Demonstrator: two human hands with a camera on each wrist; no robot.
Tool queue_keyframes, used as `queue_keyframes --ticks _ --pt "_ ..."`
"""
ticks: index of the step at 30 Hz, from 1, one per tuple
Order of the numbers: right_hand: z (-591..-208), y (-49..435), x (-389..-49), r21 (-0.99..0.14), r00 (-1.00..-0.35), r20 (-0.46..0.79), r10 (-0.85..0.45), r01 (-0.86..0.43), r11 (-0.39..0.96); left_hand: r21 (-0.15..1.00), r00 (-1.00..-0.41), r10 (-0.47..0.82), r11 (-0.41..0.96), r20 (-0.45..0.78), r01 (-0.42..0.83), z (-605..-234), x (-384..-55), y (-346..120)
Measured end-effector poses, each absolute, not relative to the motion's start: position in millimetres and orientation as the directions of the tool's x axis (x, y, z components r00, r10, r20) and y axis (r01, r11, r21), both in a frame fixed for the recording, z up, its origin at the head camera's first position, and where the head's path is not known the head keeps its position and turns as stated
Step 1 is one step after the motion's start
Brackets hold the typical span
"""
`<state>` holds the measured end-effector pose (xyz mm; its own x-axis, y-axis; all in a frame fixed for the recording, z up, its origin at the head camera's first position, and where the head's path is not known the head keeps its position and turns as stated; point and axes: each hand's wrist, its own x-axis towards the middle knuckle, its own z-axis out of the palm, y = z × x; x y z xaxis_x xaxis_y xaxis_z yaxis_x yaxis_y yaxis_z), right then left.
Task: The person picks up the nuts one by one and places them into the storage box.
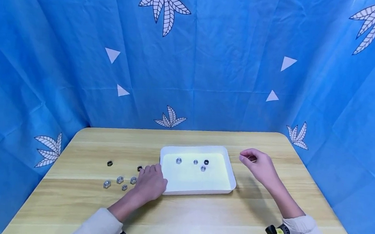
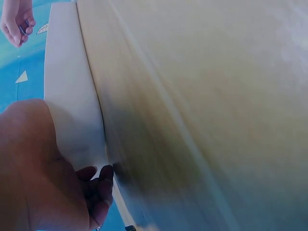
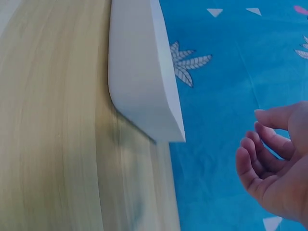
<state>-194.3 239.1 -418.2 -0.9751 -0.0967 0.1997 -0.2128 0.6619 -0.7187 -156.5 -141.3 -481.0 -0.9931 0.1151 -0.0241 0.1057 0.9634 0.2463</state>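
A white rectangular tray [image 1: 197,191] lies on the wooden table, holding several silver hex nuts [image 1: 178,161] and one black nut [image 1: 206,162]. My left hand [image 1: 150,182] is at the tray's front left corner, fingers bent downward and thumb beside the rim. Whether it grips the tray or something small is hidden. A black nut [image 1: 140,168] lies right by those fingers. To the right of the tray, my right hand [image 1: 260,167] hovers above the table. Its fingers [image 3: 250,168] curl loosely, thumb close to the index finger, and nothing shows between them in the right wrist view.
Left of the tray, several silver nuts [image 1: 120,180] and another black nut [image 1: 110,163] lie on the table [image 1: 197,223]. Blue patterned cloth [image 1: 227,60] hangs along the table's back and sides.
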Motion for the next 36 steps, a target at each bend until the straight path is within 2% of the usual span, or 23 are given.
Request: queue_keyframes --ticks 17,36 --pt "-422 302 -175 -0.649 -0.993 0.121 -0.008 -0.085 0.756 0.251 -0.992 0.122 0.961 -0.014 0.115 -481 -152 -139" --pt "-440 338 -174 -0.634 -0.999 0.031 0.024 -0.001 0.773 0.242 -0.993 0.108 0.966 -0.036 0.096 -480 -155 -140"
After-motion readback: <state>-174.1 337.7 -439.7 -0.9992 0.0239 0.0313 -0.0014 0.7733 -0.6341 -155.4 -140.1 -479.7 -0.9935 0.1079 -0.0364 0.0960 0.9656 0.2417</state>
